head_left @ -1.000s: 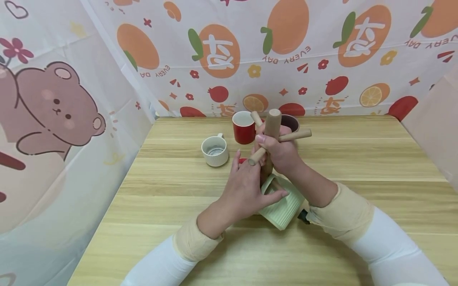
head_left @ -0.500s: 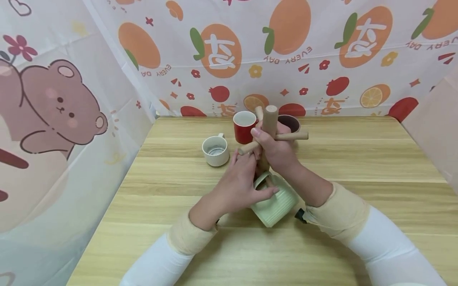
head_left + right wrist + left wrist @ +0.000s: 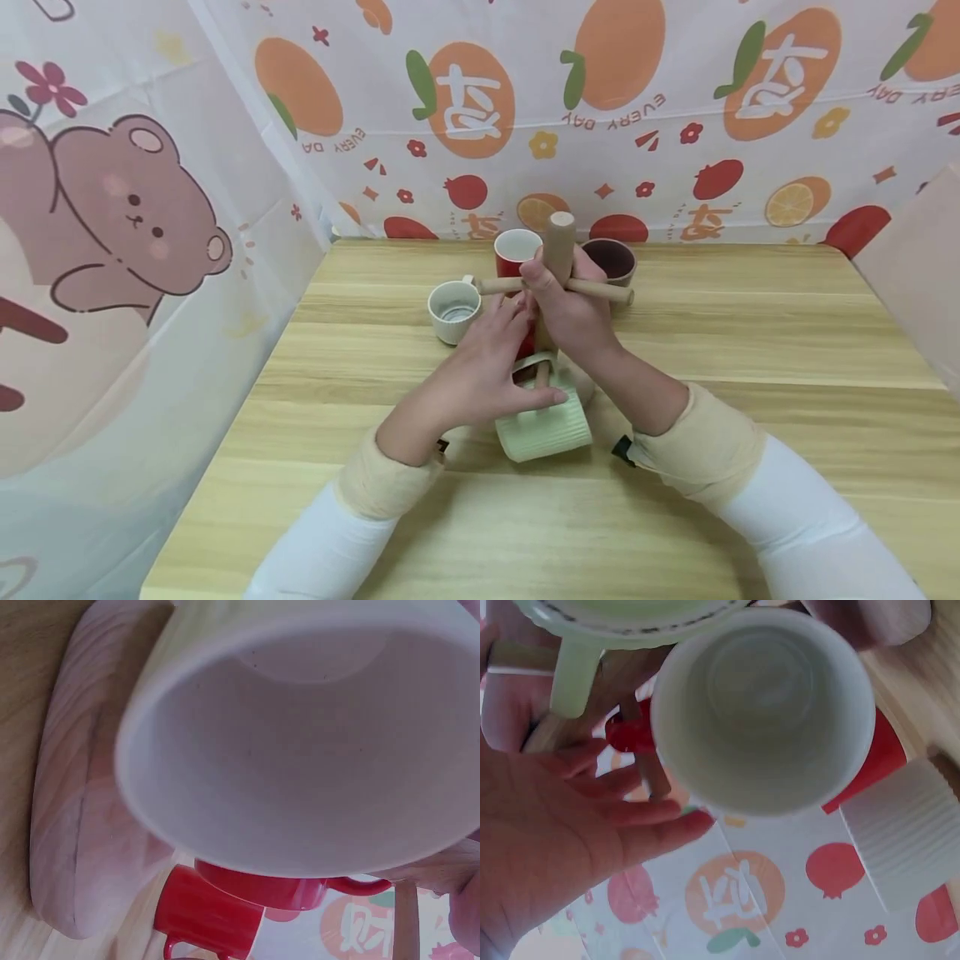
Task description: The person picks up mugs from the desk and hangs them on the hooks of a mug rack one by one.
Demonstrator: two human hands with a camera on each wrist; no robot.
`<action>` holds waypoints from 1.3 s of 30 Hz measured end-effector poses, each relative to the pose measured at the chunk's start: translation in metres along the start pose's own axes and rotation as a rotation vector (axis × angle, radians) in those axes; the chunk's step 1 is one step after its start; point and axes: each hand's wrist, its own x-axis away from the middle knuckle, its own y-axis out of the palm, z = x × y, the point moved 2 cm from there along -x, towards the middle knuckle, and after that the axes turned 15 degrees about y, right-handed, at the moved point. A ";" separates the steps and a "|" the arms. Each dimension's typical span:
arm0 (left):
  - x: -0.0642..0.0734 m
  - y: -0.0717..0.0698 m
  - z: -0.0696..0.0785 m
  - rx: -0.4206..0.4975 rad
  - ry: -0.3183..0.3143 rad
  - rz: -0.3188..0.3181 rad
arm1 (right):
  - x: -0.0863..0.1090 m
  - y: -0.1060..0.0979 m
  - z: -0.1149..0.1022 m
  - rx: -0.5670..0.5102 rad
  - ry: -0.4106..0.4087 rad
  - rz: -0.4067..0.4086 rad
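A wooden mug tree (image 3: 558,250) stands mid-table, its pegs reaching out sideways. My right hand (image 3: 573,308) grips its post just below the top, thumb pressed against the wood. A pale green ribbed mug (image 3: 543,433) hangs tilted at the near side, its open mouth large in the right wrist view. Beside it hangs a red mug with a white inside (image 3: 765,712), mostly hidden in the head view by my left hand (image 3: 487,371). That hand's fingers are straight and spread near the red handle (image 3: 630,736), with the thumb over the green mug.
A cream ribbed mug (image 3: 454,312) stands left of the tree. Behind it are another red mug (image 3: 517,242) and a brown cup (image 3: 615,262). The tree's thick wooden base (image 3: 97,787) sits on the table. A fruit-printed curtain (image 3: 337,183) hangs along the back edge.
The mug tree has turned clockwise as seen from above. Its left peg has swung from front-left to left, and the green mug has shifted left. My left hand has moved slightly left too.
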 end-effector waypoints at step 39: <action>0.004 -0.006 -0.027 0.362 -0.007 -0.141 | 0.021 -0.012 -0.001 0.312 0.015 -0.082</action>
